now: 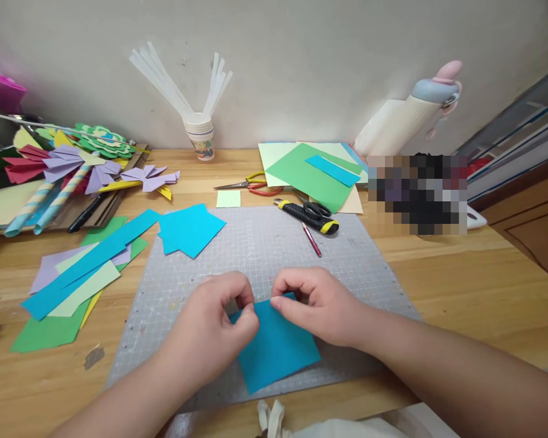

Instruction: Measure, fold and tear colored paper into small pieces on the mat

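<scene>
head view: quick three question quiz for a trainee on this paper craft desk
1. True or false: the left hand and the right hand both pinch the far edge of the blue paper square on the grey cutting mat.
2. Which lies close to the pink pencil? A) a glue stick B) the yellow-and-black utility knife C) a stapler
3. What stands in the stacked paper cups by the wall?
Key: 1 true; 2 B; 3 white strips, fanned out.
</scene>
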